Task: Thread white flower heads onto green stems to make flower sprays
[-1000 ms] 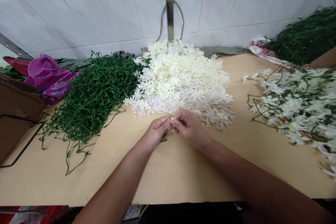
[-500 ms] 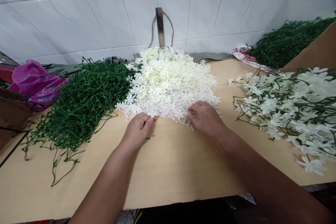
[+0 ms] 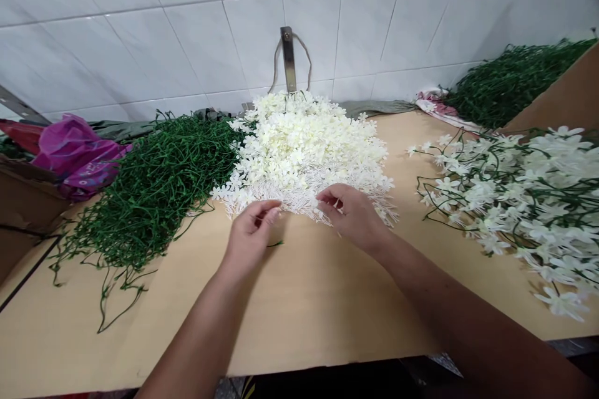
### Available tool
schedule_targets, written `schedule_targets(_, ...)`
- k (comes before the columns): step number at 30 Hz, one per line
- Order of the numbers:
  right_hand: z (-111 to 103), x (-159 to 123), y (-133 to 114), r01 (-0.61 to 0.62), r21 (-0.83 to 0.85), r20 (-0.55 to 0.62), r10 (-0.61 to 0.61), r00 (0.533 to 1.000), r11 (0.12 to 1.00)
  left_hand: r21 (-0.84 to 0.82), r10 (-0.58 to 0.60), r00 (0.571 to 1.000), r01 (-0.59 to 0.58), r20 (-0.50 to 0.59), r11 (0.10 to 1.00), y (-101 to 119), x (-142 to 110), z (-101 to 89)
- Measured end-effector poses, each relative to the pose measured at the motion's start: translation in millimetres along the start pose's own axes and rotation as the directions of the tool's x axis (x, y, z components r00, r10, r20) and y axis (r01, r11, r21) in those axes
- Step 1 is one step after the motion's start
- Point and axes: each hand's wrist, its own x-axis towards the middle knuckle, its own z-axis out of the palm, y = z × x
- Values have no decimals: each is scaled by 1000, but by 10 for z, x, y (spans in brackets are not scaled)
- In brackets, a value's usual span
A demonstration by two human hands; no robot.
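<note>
My left hand (image 3: pixel 253 230) is closed in a pinch at the front edge of a heap of white artificial flowers (image 3: pixel 309 137). A short green stem (image 3: pixel 276 243) shows below its fingers and seems held in it; the rest is hidden by the hand. Facing it, a little to the right, my right hand (image 3: pixel 353 215) pinches a small white flower piece, mostly covered by the fingers. The fingertips of the two hands are a short gap apart. Thin white stalks (image 3: pixel 299 196) of the loose flowers point towards me.
A pile of green plastic stems (image 3: pixel 163 181) lies on the left, beside a purple cloth bag (image 3: pixel 79 149). Flowers on green stems (image 3: pixel 524 199) spread over the right. More green stems (image 3: pixel 510 81) sit behind a cardboard flap (image 3: pixel 556 87). A metal strip (image 3: pixel 288 59) stands against the tiled wall.
My right hand has moved left, out of the heap's front edge and towards my left hand. My left hand has shifted slightly, its thumb and forefinger pinched. The view has tilted slightly upward.
</note>
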Motion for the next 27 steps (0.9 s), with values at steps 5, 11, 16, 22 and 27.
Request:
schedule_targets(5,204,-11,-213,-29,222,96,8,995,975,-191,-100,978,135,182,972,69,-51,175)
schedule_targets(11,348,6,-179,-89,355,96,58,994,931,-160,-66,990,86,126,983,12,-18,143)
schedule_targets(16,394,8,-144,-177,496,147,118,982,850,-218,-173,969,210,176,953,-34,5,154)
schedule_targets(22,404,16,-146,-247,554,195,164,967,795,-334,-242,942,312,234,889,1,3,165)
schedule_targets(27,407,6,-141,-323,605,277,188,942,728,-450,-260,920,372,292,812,1,-8,157)
